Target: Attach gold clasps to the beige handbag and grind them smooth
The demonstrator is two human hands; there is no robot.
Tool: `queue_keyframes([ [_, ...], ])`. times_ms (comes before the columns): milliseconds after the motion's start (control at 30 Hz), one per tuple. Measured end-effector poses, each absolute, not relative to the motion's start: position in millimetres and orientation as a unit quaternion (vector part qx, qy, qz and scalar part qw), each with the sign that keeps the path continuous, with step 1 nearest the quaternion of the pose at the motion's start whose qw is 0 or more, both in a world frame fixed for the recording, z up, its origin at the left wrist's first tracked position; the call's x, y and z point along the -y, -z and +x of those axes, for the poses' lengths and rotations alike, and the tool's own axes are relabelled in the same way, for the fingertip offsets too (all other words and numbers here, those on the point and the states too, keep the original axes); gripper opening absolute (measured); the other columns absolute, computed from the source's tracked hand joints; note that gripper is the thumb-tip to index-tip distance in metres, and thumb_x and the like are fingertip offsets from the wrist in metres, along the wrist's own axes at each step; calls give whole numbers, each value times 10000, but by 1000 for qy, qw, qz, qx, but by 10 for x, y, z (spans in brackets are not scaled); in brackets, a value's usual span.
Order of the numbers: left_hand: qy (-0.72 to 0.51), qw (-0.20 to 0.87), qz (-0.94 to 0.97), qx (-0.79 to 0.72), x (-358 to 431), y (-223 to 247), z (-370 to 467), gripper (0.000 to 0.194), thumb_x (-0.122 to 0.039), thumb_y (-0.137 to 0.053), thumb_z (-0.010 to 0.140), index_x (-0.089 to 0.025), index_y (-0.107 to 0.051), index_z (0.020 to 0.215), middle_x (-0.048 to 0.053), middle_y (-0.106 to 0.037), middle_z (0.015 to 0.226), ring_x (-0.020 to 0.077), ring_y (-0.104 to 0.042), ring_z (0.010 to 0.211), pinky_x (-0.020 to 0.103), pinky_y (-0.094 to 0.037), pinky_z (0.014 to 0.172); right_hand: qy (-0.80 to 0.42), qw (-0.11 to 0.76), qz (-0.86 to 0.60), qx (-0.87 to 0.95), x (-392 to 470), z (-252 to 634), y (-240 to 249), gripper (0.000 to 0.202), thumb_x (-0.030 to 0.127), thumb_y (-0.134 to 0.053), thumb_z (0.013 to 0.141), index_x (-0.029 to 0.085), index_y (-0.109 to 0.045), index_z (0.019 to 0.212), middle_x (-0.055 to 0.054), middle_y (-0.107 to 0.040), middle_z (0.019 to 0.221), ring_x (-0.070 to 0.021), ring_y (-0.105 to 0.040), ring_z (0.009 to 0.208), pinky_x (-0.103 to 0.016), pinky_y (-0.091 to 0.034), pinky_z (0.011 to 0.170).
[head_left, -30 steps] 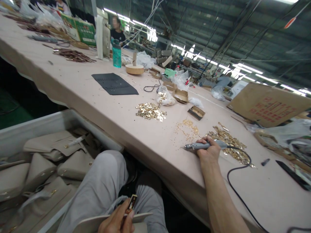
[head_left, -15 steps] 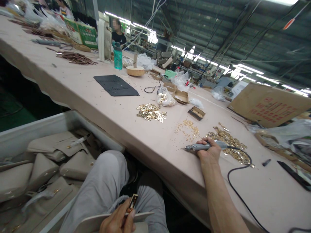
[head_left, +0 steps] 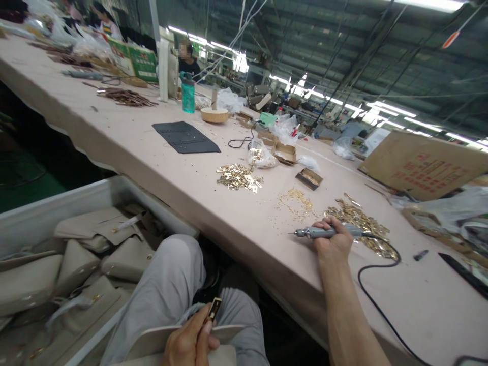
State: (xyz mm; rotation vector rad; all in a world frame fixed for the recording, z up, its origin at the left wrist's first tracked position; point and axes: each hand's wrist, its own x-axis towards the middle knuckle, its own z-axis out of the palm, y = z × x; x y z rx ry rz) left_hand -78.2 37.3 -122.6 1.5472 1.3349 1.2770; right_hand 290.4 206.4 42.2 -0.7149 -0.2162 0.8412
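Note:
My right hand [head_left: 332,240] rests on the pink table [head_left: 160,162] and grips a grey corded electric screwdriver [head_left: 319,233], its tip pointing left. Just beyond it lie a scatter of small gold screws [head_left: 295,201] and a heap of gold metal fittings [head_left: 360,223]. My left hand [head_left: 190,343] is low over my lap, pinching a small gold and black clasp [head_left: 214,308] against a beige leather bag piece [head_left: 179,340].
A bin of beige bags [head_left: 68,264] stands at my left below the table edge. On the table lie another pile of gold clasps [head_left: 238,176], a black leather panel [head_left: 185,137], a teal bottle [head_left: 188,92], small boxes and a cardboard sheet [head_left: 423,165]. A person sits far off.
The view has shifted slightly, so everything sits a little lower and to the right. My left hand has edged right with the clasp. The right hand keeps its hold on the screwdriver.

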Motion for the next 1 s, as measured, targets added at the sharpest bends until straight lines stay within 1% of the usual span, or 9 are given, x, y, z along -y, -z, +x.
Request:
queue_keyframes([
  [133,-430,474,575,-509,-375,977,-855,399,-415,-472,1031,-184,-715,1246,60,-798,810,207,-786,687,254,-660,677,-417,851,-280,153,-1724,2690,-555,172,45,-604,727,159,-500,802,49,-506,744,-37,-438,499,-191,-506,507],
  [233,-387,534,541,-522,-368,671,-860,385,-352,-439,1022,-133,-725,1159,98,-787,876,219,-790,732,301,-666,702,-437,846,-254,172,-1376,2350,-640,117,66,-589,756,167,-543,792,20,-522,750,-57,-470,509,-221,-514,521],
  [333,-369,581,499,-526,-388,500,-831,312,-287,-451,990,-128,-719,980,90,-760,879,204,-785,690,263,-638,627,-447,830,-271,194,-1064,1907,-652,139,43,-564,796,179,-583,772,-3,-525,736,-72,-479,515,-250,-502,533],
  [433,-368,621,438,-536,-403,487,-824,248,-253,-489,951,-113,-694,949,88,-743,858,212,-790,680,225,-605,566,-450,801,-311,243,-827,1435,-563,132,43,-632,723,171,-609,746,9,-494,710,-62,-421,514,-237,-489,529],
  [500,-372,639,403,-540,-406,511,-828,236,-236,-507,934,-93,-688,983,92,-735,839,223,-793,682,219,-599,552,-450,780,-343,267,-718,1159,-455,111,78,-674,707,168,-631,755,13,-494,711,-67,-409,522,-245,-462,522],
  [600,-378,658,368,-538,-415,548,-826,243,-187,-505,924,-65,-683,1036,94,-731,817,218,-790,663,216,-599,546,-446,762,-364,297,-624,873,-268,90,149,-706,732,170,-671,813,9,-527,723,-83,-434,526,-263,-421,529],
  [700,-377,669,345,-540,-435,564,-817,247,-134,-495,919,-54,-681,1060,95,-735,794,208,-785,636,206,-593,530,-447,755,-357,321,-572,729,-124,113,167,-710,759,177,-689,869,4,-560,729,-94,-458,518,-273,-413,541],
  [867,-377,673,324,-547,-469,530,-817,220,-76,-474,907,-60,-680,984,80,-726,750,191,-769,586,187,-571,481,-439,753,-344,349,-508,607,-27,105,161,-681,817,182,-684,920,-4,-589,761,-108,-488,534,-288,-429,558],
  [1000,-378,681,310,-546,-485,487,-828,186,-64,-491,878,-82,-676,894,58,-716,718,181,-757,559,188,-569,472,-431,753,-341,361,-499,538,-26,101,152,-687,824,182,-685,921,-4,-589,764,-114,-504,538,-296,-439,566],
])
